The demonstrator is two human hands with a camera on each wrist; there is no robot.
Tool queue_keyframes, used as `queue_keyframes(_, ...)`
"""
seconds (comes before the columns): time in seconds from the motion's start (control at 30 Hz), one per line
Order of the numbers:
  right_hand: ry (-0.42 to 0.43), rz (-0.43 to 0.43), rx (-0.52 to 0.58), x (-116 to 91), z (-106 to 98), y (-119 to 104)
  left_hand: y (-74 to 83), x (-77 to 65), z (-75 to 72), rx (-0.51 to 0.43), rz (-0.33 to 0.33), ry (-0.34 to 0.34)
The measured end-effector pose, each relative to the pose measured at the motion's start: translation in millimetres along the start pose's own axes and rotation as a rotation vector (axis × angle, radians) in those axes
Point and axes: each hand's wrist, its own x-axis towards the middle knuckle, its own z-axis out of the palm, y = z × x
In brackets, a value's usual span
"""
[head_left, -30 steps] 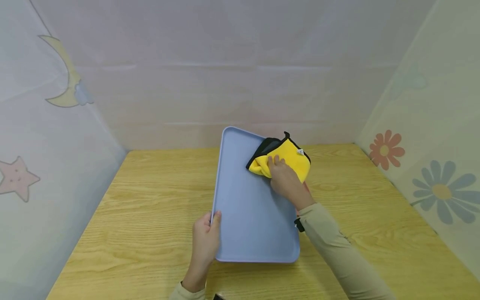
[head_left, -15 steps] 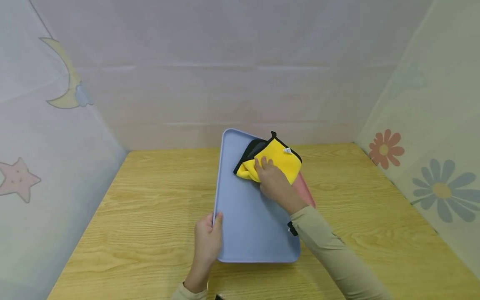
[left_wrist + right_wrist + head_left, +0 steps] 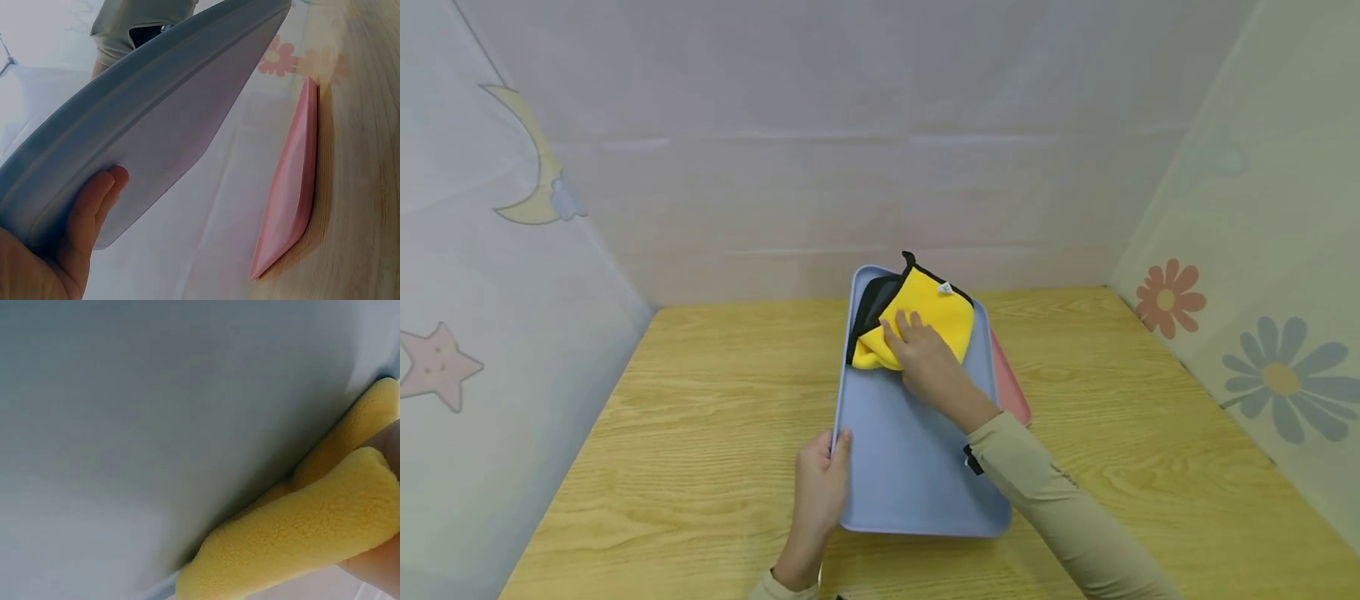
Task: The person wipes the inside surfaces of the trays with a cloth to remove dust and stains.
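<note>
A light blue rectangular tray (image 3: 917,467) is tilted up over the table, its far end raised. My left hand (image 3: 822,483) grips its left rim, thumb on the inner side and fingers (image 3: 94,200) against the underside in the left wrist view. A yellow cleaning cloth (image 3: 936,308) with a black border and dark grey back lies against the upper part of the tray. My right hand (image 3: 928,362) holds the cloth to the tray's surface, and a thick fold of the cloth (image 3: 300,531) bulges beside the hand in the right wrist view.
A pink tray (image 3: 294,181) rests on the wooden table (image 3: 700,417) behind and right of the blue tray, mostly hidden from the head view. Pale fabric walls (image 3: 850,192) with printed moon, star and flowers stand around the table.
My right hand has slid the cloth leftward across the top of the blue tray to its left rim. More of the pink tray shows. The left hand keeps its grip, shifting slightly.
</note>
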Motion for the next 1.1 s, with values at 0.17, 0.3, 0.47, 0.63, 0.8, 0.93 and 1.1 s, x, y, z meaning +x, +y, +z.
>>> queue_keyframes(0.17,0.022,-0.032,0.047,0.5,-2.3,-0.8,1.9,-0.9,-0.4,0.012,-0.025,-0.022)
queue_keyframes(0.3,0.036,-0.054,0.082,0.4,-3.5,0.7,3.0,0.4,-1.6,0.032,-0.017,-0.028)
queue_keyframes(0.47,0.038,-0.084,0.094,-0.7,-5.2,3.0,3.1,1.6,-3.4,0.029,-0.018,-0.021)
queue_keyframes(0.63,0.011,-0.080,0.070,0.1,-11.5,3.8,2.9,2.3,-4.0,-0.008,-0.028,-0.021)
queue_keyframes(0.8,-0.053,-0.054,0.070,-3.1,-16.1,5.7,2.0,2.5,-4.1,-0.043,-0.039,-0.023)
queue_keyframes(0.93,-0.088,-0.050,0.065,-6.1,-17.6,6.9,2.2,1.7,-3.9,-0.053,-0.053,-0.019)
queue_keyframes(1.1,-0.135,-0.036,0.061,-10.2,-19.6,9.1,2.4,1.9,-4.9,-0.045,-0.085,-0.021)
